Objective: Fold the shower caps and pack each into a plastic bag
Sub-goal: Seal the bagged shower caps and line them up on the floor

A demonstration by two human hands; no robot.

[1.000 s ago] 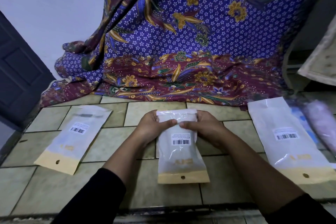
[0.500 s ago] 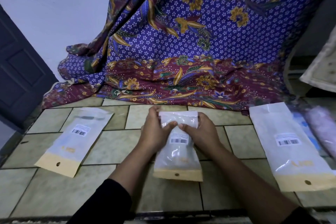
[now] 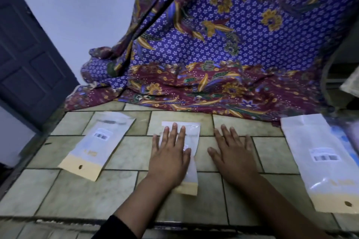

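A filled plastic bag [image 3: 192, 134] with a tan bottom strip lies flat on the tiled floor in the middle. My left hand [image 3: 171, 153] presses on it with straight, spread fingers and covers most of it. My right hand [image 3: 231, 151] lies flat on the tiles just right of that bag, fingers spread, holding nothing. A second packed bag [image 3: 97, 145] lies to the left and a larger third bag [image 3: 318, 161] to the right, both with barcode labels.
A purple and maroon batik cloth [image 3: 223, 54] hangs behind and drapes onto the tiled floor [image 3: 77, 190]. A dark door [image 3: 25, 54] stands at the left. Pale blue and pink material [image 3: 347, 137] lies at the far right edge, partly behind the right bag.
Both hands let go of the middle bag's top edge. The left hand now presses flat on the bag; the right hand moved off it onto the tiles. The view tilted.
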